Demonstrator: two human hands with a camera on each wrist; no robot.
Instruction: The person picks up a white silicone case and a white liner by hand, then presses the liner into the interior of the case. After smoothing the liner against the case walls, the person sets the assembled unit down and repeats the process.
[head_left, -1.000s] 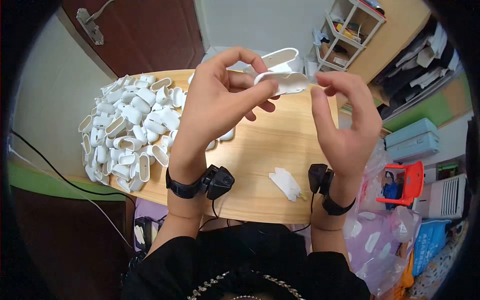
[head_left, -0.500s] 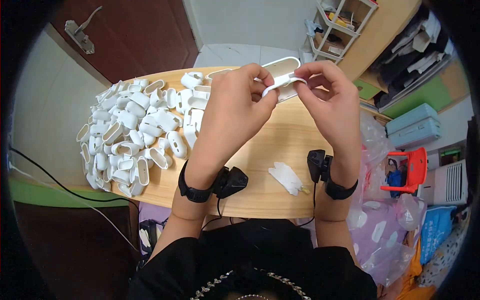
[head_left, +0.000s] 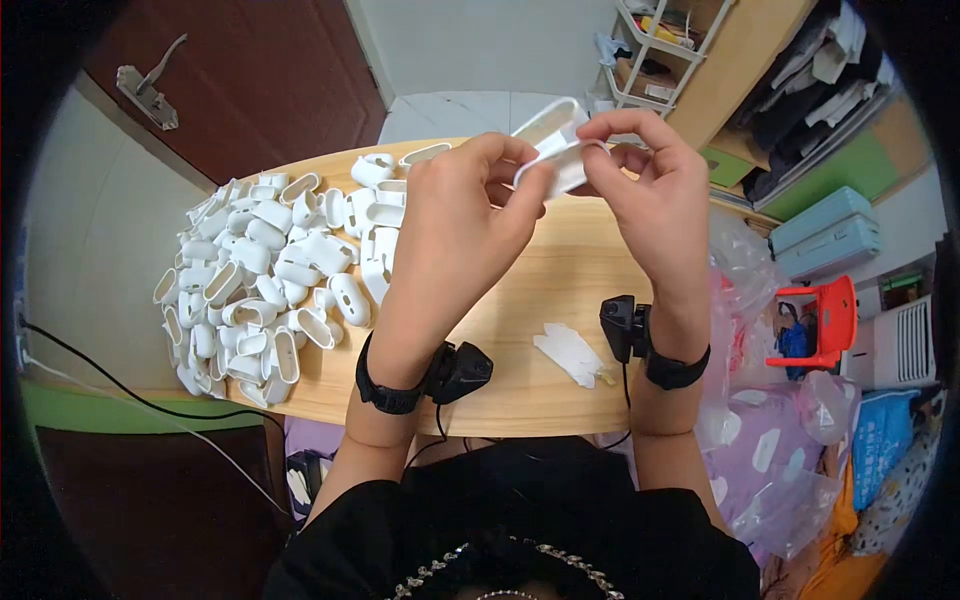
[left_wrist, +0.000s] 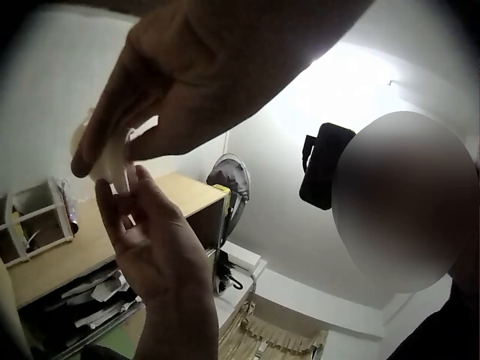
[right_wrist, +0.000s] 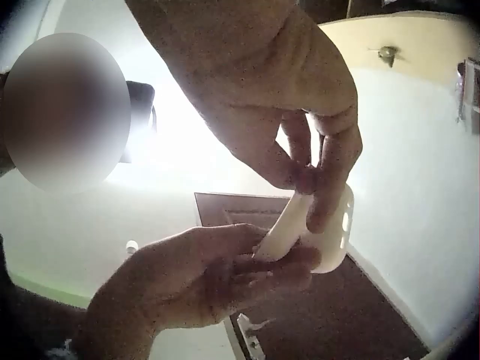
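Note:
A white earbud case cover [head_left: 566, 176], hinged open in two hollow halves, is held up over the far part of the table. My left hand [head_left: 462, 215] grips its left end between thumb and fingers. At its right end my right hand [head_left: 655, 200] pinches the rim of the nearer half with thumb and forefinger. In the right wrist view the cover [right_wrist: 330, 244] shows round cut-outs along one side, and fingers of both hands overlap it. On the table, a large heap of similar white covers [head_left: 265, 238] lies to the left of my left forearm.
White scraps [head_left: 568, 352] lie on the wooden table [head_left: 520, 400] between my forearms. Cables run down from both wrist cameras. Beyond the table stand a white shelf rack [head_left: 655, 60] and a brown door [head_left: 240, 90]; a red stool [head_left: 822, 325] is at the right.
My right hand, apart from the cover a second ago, has moved left and now pinches its rim. The left hand keeps its grip. The cover has tilted slightly over the last half second.

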